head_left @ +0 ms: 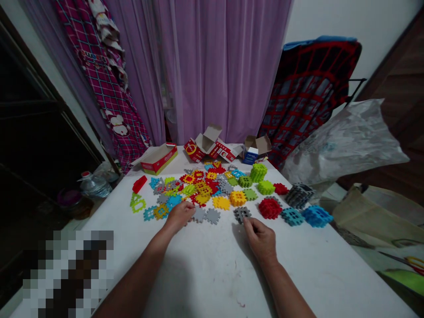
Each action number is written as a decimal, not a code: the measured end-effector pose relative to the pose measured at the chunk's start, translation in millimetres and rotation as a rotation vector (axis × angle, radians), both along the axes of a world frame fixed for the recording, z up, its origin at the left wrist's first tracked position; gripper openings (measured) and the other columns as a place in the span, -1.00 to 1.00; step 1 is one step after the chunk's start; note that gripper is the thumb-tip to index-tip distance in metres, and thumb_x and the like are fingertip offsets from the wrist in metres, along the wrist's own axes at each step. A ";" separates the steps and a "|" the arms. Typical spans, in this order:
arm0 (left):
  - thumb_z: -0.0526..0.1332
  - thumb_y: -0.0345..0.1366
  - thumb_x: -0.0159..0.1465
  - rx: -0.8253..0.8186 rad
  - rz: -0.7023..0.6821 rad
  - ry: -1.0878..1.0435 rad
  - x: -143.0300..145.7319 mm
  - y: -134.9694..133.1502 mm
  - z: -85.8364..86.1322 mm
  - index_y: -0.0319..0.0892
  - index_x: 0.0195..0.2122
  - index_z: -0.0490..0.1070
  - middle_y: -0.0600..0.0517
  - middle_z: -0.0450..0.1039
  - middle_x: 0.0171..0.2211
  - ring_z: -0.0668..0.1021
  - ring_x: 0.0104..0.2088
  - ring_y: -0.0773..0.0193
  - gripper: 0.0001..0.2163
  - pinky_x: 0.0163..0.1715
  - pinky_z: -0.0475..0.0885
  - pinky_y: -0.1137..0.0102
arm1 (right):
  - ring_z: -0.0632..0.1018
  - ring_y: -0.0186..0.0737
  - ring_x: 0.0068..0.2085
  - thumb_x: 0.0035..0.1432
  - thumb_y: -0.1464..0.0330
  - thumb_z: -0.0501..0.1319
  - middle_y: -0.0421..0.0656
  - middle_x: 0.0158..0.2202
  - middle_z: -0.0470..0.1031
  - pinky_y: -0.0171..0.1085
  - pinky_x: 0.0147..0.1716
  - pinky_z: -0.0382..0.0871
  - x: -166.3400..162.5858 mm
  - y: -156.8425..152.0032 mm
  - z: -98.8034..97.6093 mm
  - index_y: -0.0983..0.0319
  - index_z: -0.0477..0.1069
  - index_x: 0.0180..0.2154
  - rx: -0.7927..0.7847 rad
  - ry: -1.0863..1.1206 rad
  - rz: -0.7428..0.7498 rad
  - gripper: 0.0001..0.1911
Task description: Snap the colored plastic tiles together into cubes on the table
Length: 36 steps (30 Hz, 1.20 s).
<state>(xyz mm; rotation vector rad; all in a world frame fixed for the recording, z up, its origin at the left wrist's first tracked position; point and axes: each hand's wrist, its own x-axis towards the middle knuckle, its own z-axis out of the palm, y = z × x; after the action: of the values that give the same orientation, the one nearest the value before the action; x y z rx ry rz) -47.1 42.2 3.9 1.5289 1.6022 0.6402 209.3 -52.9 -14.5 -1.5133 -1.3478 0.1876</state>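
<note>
A spread of colourful interlocking waffle tiles [198, 187] lies on the white table [205, 274]. My left hand [180, 215] rests at the near edge of the pile, its fingers curled down onto a grey tile [199, 214]. My right hand [260, 236] sits a little nearer me, fingertips pinching the edge of a dark grey tile stack [241, 213]. Another grey tile [213, 216] lies between the hands. To the right stand sorted stacks: red [270, 208], green [258, 172], dark grey [300, 195] and blue [316, 216].
Opened cardboard boxes [208, 145] and a red box [158, 160] sit at the table's far edge before a purple curtain. A clear plastic bag [344, 143] bulges at the right. Bottles and jars [94, 185] stand off the left edge.
</note>
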 end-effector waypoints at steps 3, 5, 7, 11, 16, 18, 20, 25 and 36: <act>0.19 -0.27 0.21 0.216 -0.042 0.257 -8.4 -19.9 -2.1 -0.13 -0.26 0.51 0.02 0.55 -0.31 0.56 -0.30 0.27 -0.86 -0.30 0.41 0.43 | 0.21 -0.42 -0.62 0.14 0.07 0.11 -0.30 -0.69 0.12 -0.41 -0.58 0.13 -0.7 -0.1 -0.4 0.24 0.27 -0.67 -0.027 -0.002 0.002 -0.52; 0.19 -0.27 0.22 0.331 -0.078 0.370 -12.6 -30.4 -2.1 -0.13 -0.11 0.49 -0.05 0.53 -0.15 0.56 -0.20 0.21 -0.77 -0.20 0.42 0.37 | 0.21 -0.41 -0.61 0.14 0.06 0.10 -0.29 -0.69 0.13 -0.40 -0.58 0.13 -0.7 -0.6 0.4 0.23 0.27 -0.68 -0.042 -0.002 -0.001 -0.51; 0.23 -0.25 0.20 0.388 -0.168 0.423 -16.4 -36.2 -0.9 -0.12 0.05 0.43 -0.09 0.47 -0.04 0.55 -0.14 0.17 -0.63 -0.16 0.43 0.35 | 0.21 -0.41 -0.61 0.13 0.05 0.10 -0.29 -0.69 0.12 -0.39 -0.58 0.14 -1.0 -2.2 1.7 0.23 0.27 -0.67 -0.055 0.000 -0.011 -0.51; 0.30 -0.25 0.12 0.368 -0.435 0.460 -22.6 -29.0 5.8 -0.05 0.18 0.34 -0.06 0.45 -0.03 0.54 -0.08 0.14 -0.45 -0.11 0.42 0.36 | 0.20 -0.40 -0.62 0.12 0.02 0.09 -0.29 -0.70 0.10 -0.38 -0.61 0.11 -5.0 -7.9 2.2 0.22 0.24 -0.68 -0.096 0.006 0.007 -0.50; 0.32 -0.26 0.07 0.313 -0.587 0.517 -20.6 -8.4 20.4 -0.06 0.03 0.45 -0.04 0.48 -0.09 0.53 -0.08 0.12 -0.55 -0.09 0.41 0.36 | 0.23 -0.40 -0.62 0.13 0.03 0.08 -0.29 -0.70 0.12 -0.39 -0.61 0.11 -10.8 -11.7 -5.0 0.22 0.23 -0.68 -0.208 -0.034 0.087 -0.50; 0.33 -0.25 0.05 0.302 -0.613 0.533 -19.0 -7.0 26.3 -0.10 -0.03 0.46 -0.05 0.47 -0.08 0.53 -0.09 0.12 -0.59 -0.11 0.41 0.36 | 0.25 -0.40 -0.61 0.14 0.03 0.07 -0.28 -0.70 0.14 -0.40 -0.60 0.11 -10.4 -11.2 -8.3 0.22 0.25 -0.67 -0.236 -0.050 0.096 -0.49; 0.34 -0.23 0.04 0.302 -0.617 0.545 -18.6 -9.7 31.3 -0.13 -0.05 0.44 -0.05 0.46 -0.07 0.53 -0.11 0.13 -0.59 -0.15 0.42 0.37 | 0.27 -0.40 -0.61 0.15 0.02 0.06 -0.28 -0.70 0.17 -0.40 -0.60 0.12 -9.2 -10.4 -10.6 0.23 0.28 -0.66 -0.252 -0.059 0.108 -0.49; 0.30 -0.20 0.09 0.355 -0.579 0.462 -13.0 -15.5 36.0 -0.12 0.00 0.40 -0.01 0.50 -0.11 0.55 -0.16 0.16 -0.58 -0.18 0.42 0.38 | 0.29 -0.39 -0.62 0.16 0.02 0.05 -0.28 -0.70 0.20 -0.39 -0.59 0.13 -7.9 -8.5 -12.6 0.23 0.30 -0.66 -0.252 -0.076 0.099 -0.49; 0.34 -0.19 0.14 0.489 -0.685 0.390 21.9 7.3 5.4 -0.05 0.12 0.39 -0.04 0.46 0.09 0.46 0.10 0.11 -0.51 0.10 0.34 0.25 | 0.28 -0.38 -0.62 0.16 0.00 0.03 -0.26 -0.71 0.24 -0.38 -0.60 0.11 -12.3 -8.0 -8.9 0.21 0.28 -0.67 -0.238 -0.086 0.104 -0.47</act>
<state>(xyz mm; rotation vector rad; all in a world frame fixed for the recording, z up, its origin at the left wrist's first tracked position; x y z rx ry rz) -25.2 49.5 9.4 2.5239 1.0833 0.3617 197.0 -60.9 -23.4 -1.6649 -1.5161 0.3627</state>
